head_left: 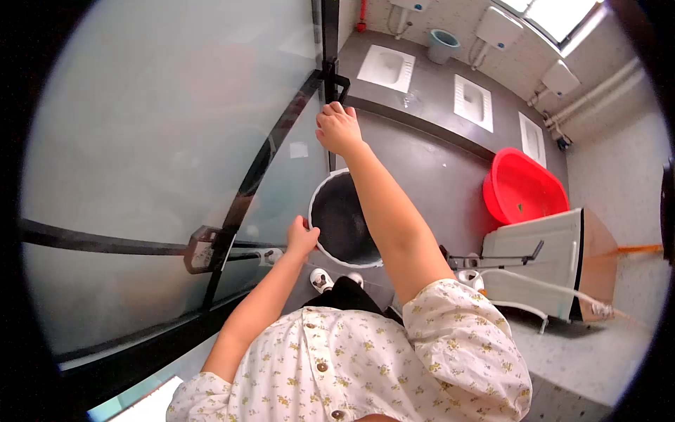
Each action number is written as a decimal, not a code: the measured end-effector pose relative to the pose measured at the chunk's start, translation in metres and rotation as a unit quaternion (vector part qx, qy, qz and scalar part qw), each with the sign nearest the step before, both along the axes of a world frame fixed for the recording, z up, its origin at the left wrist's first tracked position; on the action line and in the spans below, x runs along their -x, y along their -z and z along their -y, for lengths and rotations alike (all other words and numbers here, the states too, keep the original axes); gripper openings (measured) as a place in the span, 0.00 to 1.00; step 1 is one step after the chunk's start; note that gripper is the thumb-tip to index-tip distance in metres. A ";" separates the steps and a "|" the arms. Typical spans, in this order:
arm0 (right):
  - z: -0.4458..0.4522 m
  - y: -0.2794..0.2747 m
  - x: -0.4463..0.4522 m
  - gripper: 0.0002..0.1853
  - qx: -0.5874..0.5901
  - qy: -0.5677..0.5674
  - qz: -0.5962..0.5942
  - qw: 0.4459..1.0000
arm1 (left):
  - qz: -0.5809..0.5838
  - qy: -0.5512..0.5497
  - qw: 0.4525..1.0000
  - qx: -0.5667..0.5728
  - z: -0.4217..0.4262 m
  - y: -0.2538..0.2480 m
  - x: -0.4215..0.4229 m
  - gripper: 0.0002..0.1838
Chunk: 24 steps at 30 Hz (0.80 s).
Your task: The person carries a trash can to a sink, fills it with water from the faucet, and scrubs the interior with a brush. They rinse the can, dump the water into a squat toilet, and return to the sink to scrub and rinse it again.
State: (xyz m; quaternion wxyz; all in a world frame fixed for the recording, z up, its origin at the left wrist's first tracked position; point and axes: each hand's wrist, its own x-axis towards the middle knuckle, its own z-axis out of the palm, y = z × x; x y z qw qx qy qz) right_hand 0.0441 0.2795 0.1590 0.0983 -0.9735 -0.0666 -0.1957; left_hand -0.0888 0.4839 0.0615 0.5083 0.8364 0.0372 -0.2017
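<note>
My left hand is closed on the left rim of a round bin, which has a white rim and a dark inside. The bin hangs or stands in front of my legs; I cannot tell which. My right arm reaches across it and hides part of its right side. Farther forward, my right hand has its fingers curled at the lower end of a black door handle. That handle sits on the black frame of a frosted glass door on my left.
Several squat toilets line a raised grey step, with cisterns on the wall. A light blue bucket stands between two of them. On the right are a red tub, a white washing-machine-like appliance and a pale hose.
</note>
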 end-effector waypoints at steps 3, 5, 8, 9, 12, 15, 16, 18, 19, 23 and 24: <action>0.020 -0.017 0.026 0.09 -0.007 0.041 -0.022 0.999 | -0.060 0.019 0.998 0.026 0.006 -0.021 0.016 0.11; 0.024 -0.018 0.049 0.09 -0.007 0.064 -0.024 0.998 | -0.092 0.043 0.995 0.028 0.003 -0.027 0.026 0.12; 0.021 -0.019 0.080 0.09 -0.017 0.125 -0.042 0.991 | -0.094 0.084 0.991 0.052 -0.008 -0.015 0.038 0.12; 0.023 -0.019 0.092 0.09 -0.016 0.134 -0.040 0.990 | -0.093 0.093 0.990 0.054 -0.010 -0.017 0.044 0.12; 0.025 -0.023 0.133 0.09 -0.012 0.181 -0.051 0.982 | -0.110 0.114 0.985 0.065 -0.017 -0.023 0.068 0.13; 0.025 -0.027 0.178 0.08 -0.020 0.224 -0.047 0.973 | -0.118 0.139 0.982 0.056 -0.029 -0.031 0.093 0.13; 0.023 -0.025 0.194 0.05 -0.017 0.238 -0.003 0.971 | -0.126 0.151 0.980 0.044 -0.033 -0.035 0.098 0.12; 0.017 -0.026 0.222 0.05 -0.025 0.264 0.001 0.964 | -0.132 0.175 0.975 0.037 -0.038 -0.045 0.108 0.12; 0.014 -0.027 0.237 0.05 -0.034 0.277 0.006 0.960 | -0.128 0.181 0.975 0.029 -0.042 -0.051 0.113 0.11; -0.005 -0.042 0.299 0.08 -0.042 0.348 -0.011 0.936 | -0.118 0.246 0.962 -0.004 -0.050 -0.081 0.126 0.10; -0.014 -0.044 0.312 0.08 -0.050 0.365 -0.016 0.930 | -0.112 0.266 0.957 -0.008 -0.053 -0.085 0.127 0.10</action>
